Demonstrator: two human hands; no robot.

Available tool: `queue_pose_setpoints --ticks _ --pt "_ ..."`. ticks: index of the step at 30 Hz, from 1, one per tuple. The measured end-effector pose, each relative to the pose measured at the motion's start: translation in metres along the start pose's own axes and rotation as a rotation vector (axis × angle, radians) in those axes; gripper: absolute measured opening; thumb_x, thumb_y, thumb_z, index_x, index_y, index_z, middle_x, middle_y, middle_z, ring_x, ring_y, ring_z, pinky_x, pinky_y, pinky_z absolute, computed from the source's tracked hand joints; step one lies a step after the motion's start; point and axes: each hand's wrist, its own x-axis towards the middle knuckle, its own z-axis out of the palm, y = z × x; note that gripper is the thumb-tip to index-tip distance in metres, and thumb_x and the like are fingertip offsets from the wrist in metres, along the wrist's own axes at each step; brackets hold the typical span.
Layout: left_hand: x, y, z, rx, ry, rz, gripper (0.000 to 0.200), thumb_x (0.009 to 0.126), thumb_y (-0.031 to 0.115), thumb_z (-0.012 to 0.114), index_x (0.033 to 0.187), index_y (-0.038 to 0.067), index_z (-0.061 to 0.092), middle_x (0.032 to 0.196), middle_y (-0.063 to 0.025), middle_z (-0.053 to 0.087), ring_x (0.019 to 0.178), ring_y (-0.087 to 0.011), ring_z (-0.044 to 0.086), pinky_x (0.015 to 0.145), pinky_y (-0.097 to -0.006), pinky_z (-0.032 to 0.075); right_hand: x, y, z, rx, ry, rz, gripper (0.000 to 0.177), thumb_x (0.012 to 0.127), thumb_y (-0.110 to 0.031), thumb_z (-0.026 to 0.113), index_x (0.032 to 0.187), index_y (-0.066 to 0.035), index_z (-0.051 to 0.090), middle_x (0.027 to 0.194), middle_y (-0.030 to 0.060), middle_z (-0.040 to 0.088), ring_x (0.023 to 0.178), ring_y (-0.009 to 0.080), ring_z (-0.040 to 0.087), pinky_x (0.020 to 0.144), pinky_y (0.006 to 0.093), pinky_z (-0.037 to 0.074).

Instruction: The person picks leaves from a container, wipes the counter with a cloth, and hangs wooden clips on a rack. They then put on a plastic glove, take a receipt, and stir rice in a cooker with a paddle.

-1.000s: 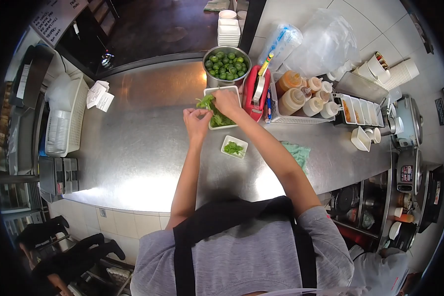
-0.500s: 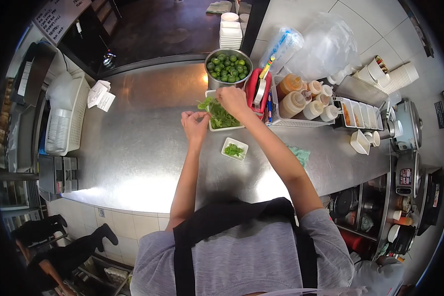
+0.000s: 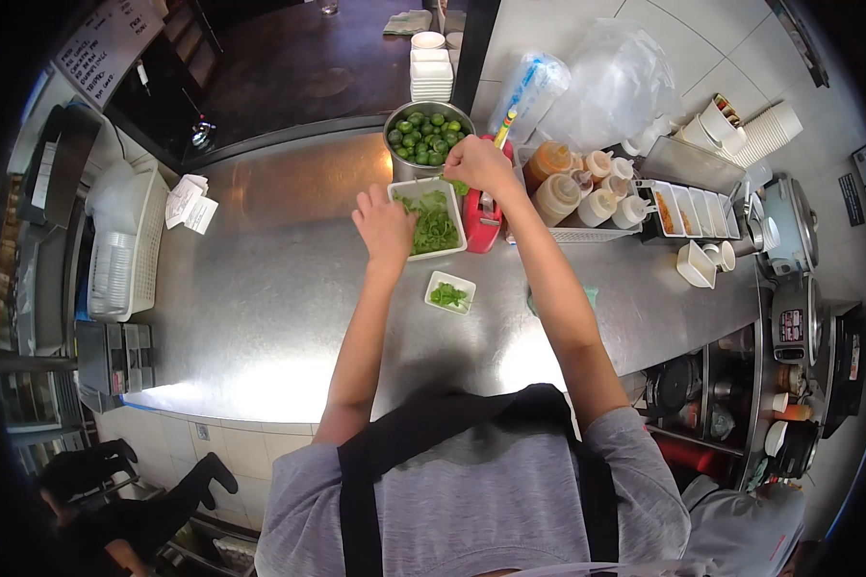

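A white rectangular tray (image 3: 460, 231) of green leafy herbs (image 3: 431, 223) stands on the steel counter. My left hand (image 3: 385, 226) is at the tray's left edge, fingers apart, with the thumb by the leaves. Above the tray's upper right corner, my right hand (image 3: 480, 165) is closed in a pinch on a green sprig (image 3: 457, 186). Nearer to me sits a small white dish (image 3: 439, 300) with cut greens. Behind the tray is a metal bowl of green limes (image 3: 425, 137). A red tape dispenser (image 3: 482, 226) stands just right of the tray.
Sauce bottles (image 3: 556, 199) fill a basket at the right, beside a black condiment holder (image 3: 656, 231). A white basket (image 3: 142, 240) and papers (image 3: 191, 203) are at the left. Green cloth (image 3: 587, 298) lies under my right forearm. Other people are at both lower corners.
My right hand has risen from over the herbs to the tray's upper right with a sprig. My left hand has opened and released the leafy stem. The view has shifted slightly.
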Motion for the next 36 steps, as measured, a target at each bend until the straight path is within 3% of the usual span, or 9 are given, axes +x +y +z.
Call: queue_pose_setpoints --ticks 3,7,10,15,18,24,27,33,36 --pt "0.011 0.003 -0.022 -0.347 0.201 0.069 0.015 0.067 0.023 0.074 0.074 0.011 0.069 0.093 -0.0077 0.046 0.093 -0.0265 0.043 0.074 -0.0385 0.036 0.007 0.018 0.003 0.173 -0.087 -0.104 0.015 0.061 -0.018 0.070 0.073 -0.010 0.072 0.063 0.0129 0.064 0.061 0.0245 0.064 0.059 0.0363 0.050" --pt "0.022 0.001 -0.009 -0.522 0.158 0.131 0.012 0.069 0.022 0.073 0.078 0.014 0.070 0.089 -0.0063 0.046 0.089 -0.0255 0.043 0.075 -0.0368 0.036 0.016 0.024 0.012 0.479 -0.304 -0.063 0.014 0.064 -0.011 0.071 0.074 -0.002 0.071 0.056 0.0045 0.060 0.047 0.0133 0.053 0.049 0.0277 0.043" --pt "0.023 -0.009 0.002 -0.572 0.073 0.090 0.012 0.071 0.024 0.071 0.080 0.016 0.071 0.087 -0.0060 0.047 0.089 -0.0252 0.042 0.077 -0.0359 0.036 0.010 0.026 0.007 0.551 -0.425 0.045 0.011 0.071 -0.008 0.067 0.078 0.000 0.070 0.063 -0.0001 0.061 0.053 0.0064 0.049 0.047 0.0212 0.035" --pt "0.020 -0.026 0.007 -0.641 -0.155 0.020 0.014 0.075 0.028 0.068 0.081 0.016 0.073 0.087 -0.0080 0.056 0.092 -0.0249 0.042 0.085 -0.0366 0.032 -0.002 0.023 0.010 0.542 -0.368 0.032 0.009 0.073 -0.007 0.066 0.078 0.000 0.069 0.062 -0.0013 0.059 0.055 0.0049 0.048 0.048 0.0200 0.034" --pt "0.022 -0.032 0.013 -0.649 -0.172 0.039 0.015 0.075 0.029 0.070 0.084 0.018 0.073 0.083 -0.0048 0.048 0.090 -0.0217 0.042 0.080 -0.0346 0.035 0.002 0.033 0.023 0.618 -0.286 -0.037 0.013 0.072 -0.008 0.066 0.082 0.000 0.070 0.068 0.0035 0.064 0.062 0.0084 0.056 0.057 0.0232 0.042" --pt "0.022 -0.029 0.013 -0.692 -0.229 -0.003 0.013 0.076 0.027 0.067 0.080 0.016 0.073 0.082 -0.0092 0.058 0.095 -0.0242 0.042 0.084 -0.0347 0.030 0.003 0.033 0.026 0.558 -0.098 0.013 0.016 0.074 -0.011 0.064 0.086 -0.003 0.070 0.073 0.0076 0.067 0.067 0.0123 0.061 0.065 0.0253 0.047" --pt "0.017 -0.016 0.013 -0.626 -0.144 0.010 0.011 0.075 0.020 0.065 0.076 0.011 0.072 0.089 -0.0102 0.055 0.094 -0.0261 0.043 0.081 -0.0372 0.031 -0.003 0.028 0.022 0.530 -0.049 -0.020 0.015 0.075 -0.012 0.063 0.085 -0.002 0.069 0.072 0.0084 0.066 0.067 0.0135 0.062 0.064 0.0256 0.047" --pt "-0.001 0.003 0.046 0.132 0.064 0.166 0.008 0.069 0.014 0.064 0.066 0.007 0.068 0.098 -0.0104 0.048 0.092 -0.0287 0.042 0.075 -0.0400 0.034 -0.023 0.015 0.004 0.513 -0.007 -0.053 0.014 0.077 -0.008 0.062 0.087 0.000 0.067 0.072 0.0089 0.067 0.065 0.0122 0.063 0.063 0.0239 0.048" --pt "0.003 0.014 0.016 -0.130 0.114 0.240 0.006 0.067 0.013 0.066 0.066 0.007 0.068 0.093 -0.0092 0.047 0.094 -0.0282 0.042 0.075 -0.0391 0.035 -0.040 0.012 -0.006 0.601 0.065 -0.050 0.014 0.079 -0.006 0.061 0.089 0.001 0.066 0.072 0.0098 0.067 0.062 0.0124 0.062 0.061 0.0233 0.049"
